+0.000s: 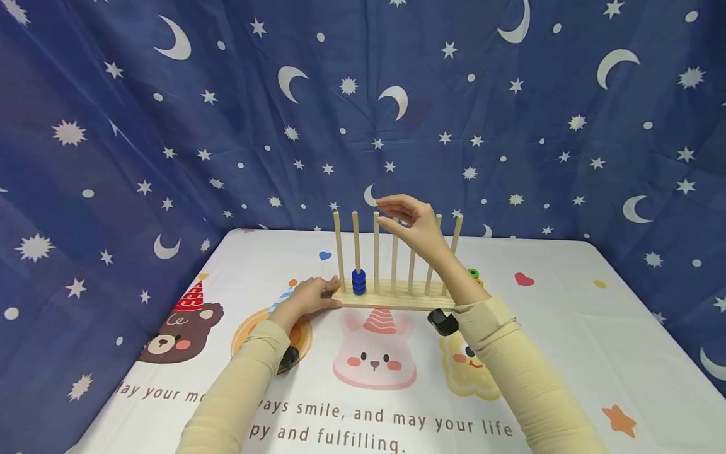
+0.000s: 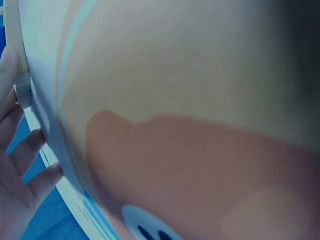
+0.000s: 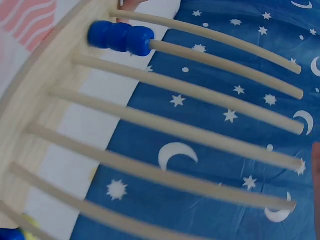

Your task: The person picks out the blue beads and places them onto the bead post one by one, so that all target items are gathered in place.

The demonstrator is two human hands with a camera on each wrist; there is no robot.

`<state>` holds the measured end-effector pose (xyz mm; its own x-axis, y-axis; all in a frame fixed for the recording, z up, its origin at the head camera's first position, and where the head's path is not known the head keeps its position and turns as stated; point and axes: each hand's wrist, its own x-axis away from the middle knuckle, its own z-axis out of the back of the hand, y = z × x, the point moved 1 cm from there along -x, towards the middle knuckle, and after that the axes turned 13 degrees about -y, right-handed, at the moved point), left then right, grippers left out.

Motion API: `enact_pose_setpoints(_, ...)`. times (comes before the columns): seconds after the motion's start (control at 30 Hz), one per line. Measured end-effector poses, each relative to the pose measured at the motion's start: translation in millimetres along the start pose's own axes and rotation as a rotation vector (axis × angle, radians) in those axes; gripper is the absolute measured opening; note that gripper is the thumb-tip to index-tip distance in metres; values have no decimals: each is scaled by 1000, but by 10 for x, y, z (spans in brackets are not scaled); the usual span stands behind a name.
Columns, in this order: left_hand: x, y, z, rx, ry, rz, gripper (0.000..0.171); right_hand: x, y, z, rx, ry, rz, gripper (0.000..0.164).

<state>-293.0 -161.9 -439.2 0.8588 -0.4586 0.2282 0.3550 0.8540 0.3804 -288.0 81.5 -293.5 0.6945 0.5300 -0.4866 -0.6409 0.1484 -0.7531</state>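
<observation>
Dark-blue cloth printed with moons and stars hangs behind a white surface, on which a wooden peg rack stands, its long base running from nine to three o'clock and its seven pegs pointing roughly to twelve. At the base's nine o'clock end, the left hand grips the wood between thumb and fingers. The right hand is raised at peg-tip height, fingers loosely curved with a gap to the thumb and nothing visible between; its fingertips point to nine o'clock, near the tip of the third peg from the left, contact unclear. Three blue beads, stacked low on the second peg, lie between seven and eight o'clock from it, though the left hand is nearer them. Toward four o'clock, a green piece shows partly behind the right forearm.
</observation>
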Motion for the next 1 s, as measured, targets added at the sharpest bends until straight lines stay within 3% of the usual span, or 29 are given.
enact_pose_setpoints(0.3,-18,17,5,44,-45,-21,56,365,67,205,-39,2,31,31)
enact_pose_setpoints(0.67,-6,-1,-25,43,-25,-26,56,641,156,404,17,-50,-86,28)
enact_pose_setpoints(1.0,37,47,-44,16,-34,-63,55,885,371,544,120,-117,-104,22)
